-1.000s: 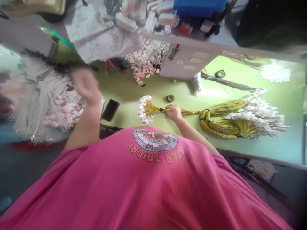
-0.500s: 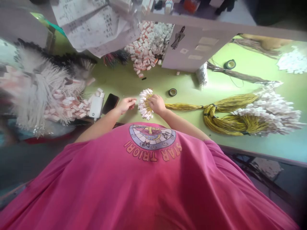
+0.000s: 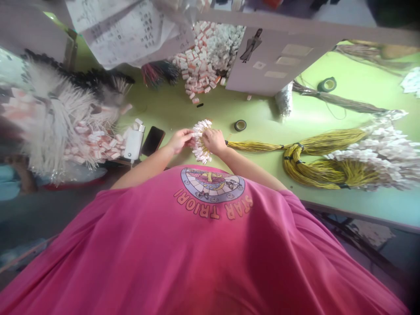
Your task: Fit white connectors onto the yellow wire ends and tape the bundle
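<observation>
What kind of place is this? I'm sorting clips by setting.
Probably a wire-harness assembly bench: bundles of yellow wires tipped with white connectors, a heap of loose connectors, and tape rolls on a green table.

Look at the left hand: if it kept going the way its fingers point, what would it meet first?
The left hand points right, at the white connectors it already touches; just past them, probably the right hand.

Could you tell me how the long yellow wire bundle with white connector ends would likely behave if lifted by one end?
The long yellow wire bundle would probably droop, since it already curves loosely across the green table. Black ties appear to bind it, so strands should stay together. The white connector ends between the left hand and right hand may splay.
</observation>
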Demonstrator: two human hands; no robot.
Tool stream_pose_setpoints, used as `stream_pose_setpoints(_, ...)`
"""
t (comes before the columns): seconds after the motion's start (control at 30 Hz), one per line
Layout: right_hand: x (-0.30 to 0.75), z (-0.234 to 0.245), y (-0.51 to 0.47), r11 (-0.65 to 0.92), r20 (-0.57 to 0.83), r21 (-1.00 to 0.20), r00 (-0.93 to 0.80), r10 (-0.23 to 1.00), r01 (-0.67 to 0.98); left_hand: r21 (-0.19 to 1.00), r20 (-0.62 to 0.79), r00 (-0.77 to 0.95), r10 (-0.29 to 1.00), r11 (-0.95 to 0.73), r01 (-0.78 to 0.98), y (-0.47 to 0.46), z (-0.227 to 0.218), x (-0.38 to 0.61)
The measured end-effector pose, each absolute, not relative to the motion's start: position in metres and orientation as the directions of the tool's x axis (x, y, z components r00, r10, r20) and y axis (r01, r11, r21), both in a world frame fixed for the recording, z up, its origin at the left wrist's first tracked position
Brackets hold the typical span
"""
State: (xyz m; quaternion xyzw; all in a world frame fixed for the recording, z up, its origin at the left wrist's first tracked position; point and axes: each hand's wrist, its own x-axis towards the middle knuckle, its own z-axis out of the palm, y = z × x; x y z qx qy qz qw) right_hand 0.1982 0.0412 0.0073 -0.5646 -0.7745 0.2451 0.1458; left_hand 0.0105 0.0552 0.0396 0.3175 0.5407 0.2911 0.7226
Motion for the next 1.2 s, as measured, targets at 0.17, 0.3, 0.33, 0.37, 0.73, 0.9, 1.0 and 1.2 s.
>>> stream_pose_setpoints(0.17, 0.210, 0.017, 0.032, 0.198, -0.013, -0.748, -0.312, 0.950, 0.634, 0.782, -0.561, 0.332, 0.758, 0.617, -0.086, 0.057, 0.046, 0.018)
stream_pose_setpoints(0.3, 0.213, 0.025, 0.027, 0.044, -0.100, -0.774, -0.191, 0.976, 0.631, 0.778, -0.579, 0.345, 0.739, 0.627, -0.036, 0.057, 0.045, 0.028)
stream_pose_setpoints(0.33, 0.213, 0.026, 0.027, 0.027, -0.115, -0.767, -0.180, 0.977, 0.641, 0.777, -0.583, 0.347, 0.735, 0.628, -0.026, 0.056, 0.044, 0.030)
stream_pose_setpoints(0.37, 0.212, 0.027, 0.027, 0.013, -0.132, -0.757, -0.172, 0.976, 0.653, 0.778, -0.583, 0.350, 0.733, 0.628, -0.019, 0.056, 0.043, 0.032)
stream_pose_setpoints(0.73, 0.214, 0.031, 0.031, -0.084, -0.241, -0.763, -0.162, 0.957, 0.641, 0.823, -0.533, 0.348, 0.771, 0.569, 0.001, 0.054, 0.032, 0.038)
stream_pose_setpoints(0.9, 0.214, 0.033, 0.037, -0.151, -0.325, -0.791, -0.199, 0.925, 0.593, 0.832, -0.544, 0.274, 0.793, 0.553, 0.051, 0.056, 0.032, 0.039)
stream_pose_setpoints(1.0, 0.216, 0.035, 0.041, -0.192, -0.371, -0.798, -0.214, 0.904, 0.571, 0.834, -0.548, 0.250, 0.798, 0.544, 0.094, 0.058, 0.033, 0.040)
stream_pose_setpoints(1.2, 0.219, 0.038, 0.046, -0.183, -0.387, -0.798, -0.254, 0.887, 0.574, 0.835, -0.550, 0.261, 0.793, 0.522, 0.175, 0.062, 0.042, 0.041)
